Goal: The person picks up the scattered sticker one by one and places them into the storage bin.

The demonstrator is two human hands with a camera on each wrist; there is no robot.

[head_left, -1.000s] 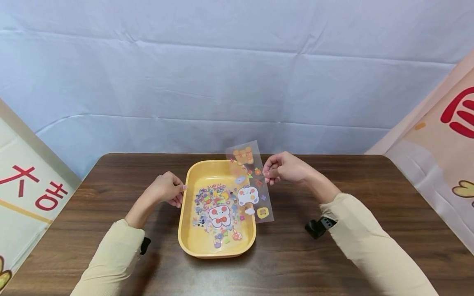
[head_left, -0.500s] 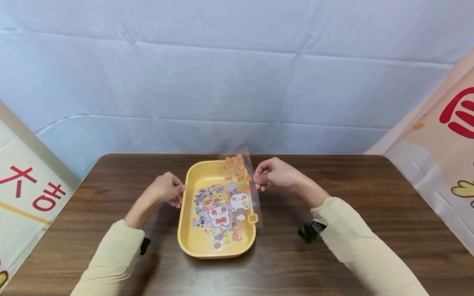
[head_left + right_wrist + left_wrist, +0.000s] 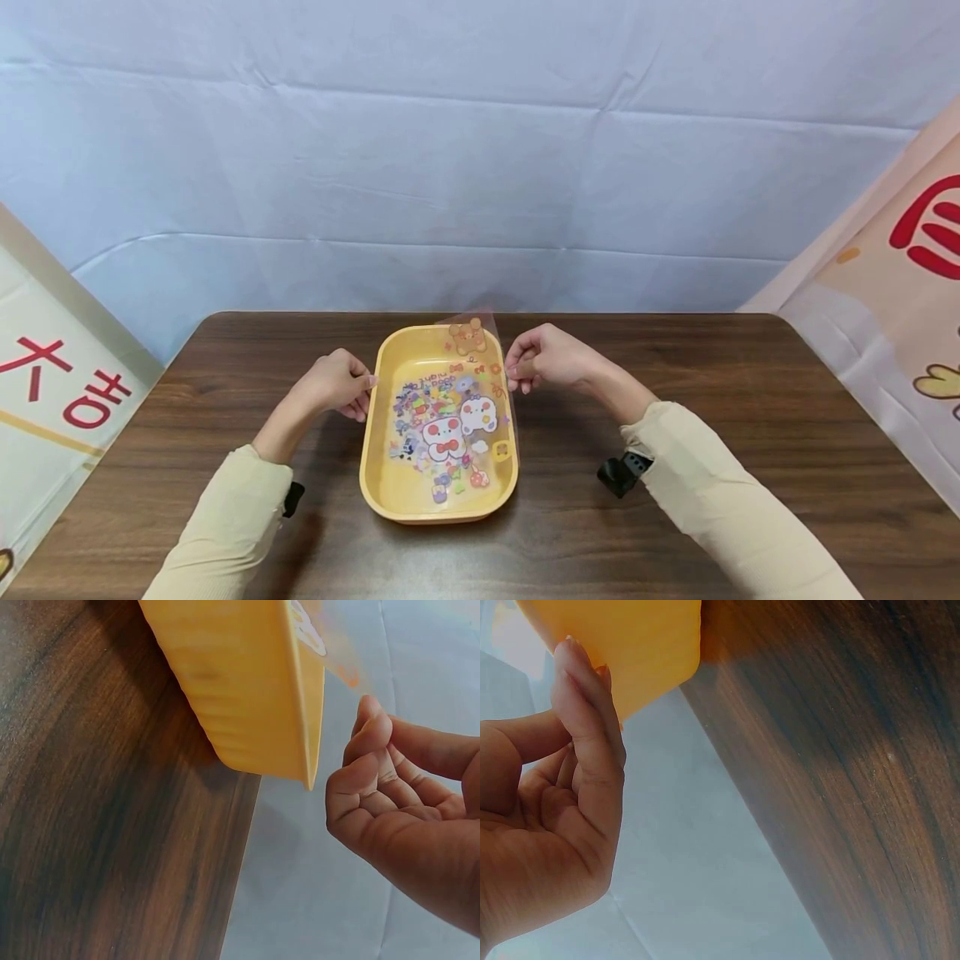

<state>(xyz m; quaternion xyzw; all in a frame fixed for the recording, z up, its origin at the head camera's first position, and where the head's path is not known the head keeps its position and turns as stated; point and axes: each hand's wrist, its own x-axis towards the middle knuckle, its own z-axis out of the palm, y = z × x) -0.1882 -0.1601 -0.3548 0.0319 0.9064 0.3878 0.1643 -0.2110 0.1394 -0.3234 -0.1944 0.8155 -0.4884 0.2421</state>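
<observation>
A yellow plastic tray [image 3: 397,500] rests on the table with clear sticker sheets [image 3: 445,437] inside, printed with a white bear and many small colourful shapes. My left hand [image 3: 337,383] pinches the tray's left rim; the left wrist view shows its thumb and fingertips at the yellow edge [image 3: 649,645]. At the opposite side, my right hand [image 3: 551,362] pinches the right edge of another transparent sticker sheet [image 3: 478,415], which bears a white animal and a brown bear. This sheet overlaps the tray's right half. In the right wrist view, its corner [image 3: 346,671] sits between thumb and forefinger.
The brown wooden table [image 3: 600,550] extends around the tray. A pale cloth backdrop [image 3: 480,167] hangs behind the far edge, with printed banners [image 3: 67,383] at both sides. Black straps [image 3: 626,473] show at my wrists.
My right hand has moved left and slightly toward me, carrying the sticker sheet farther over the tray. The left hand and tray have stayed in place.
</observation>
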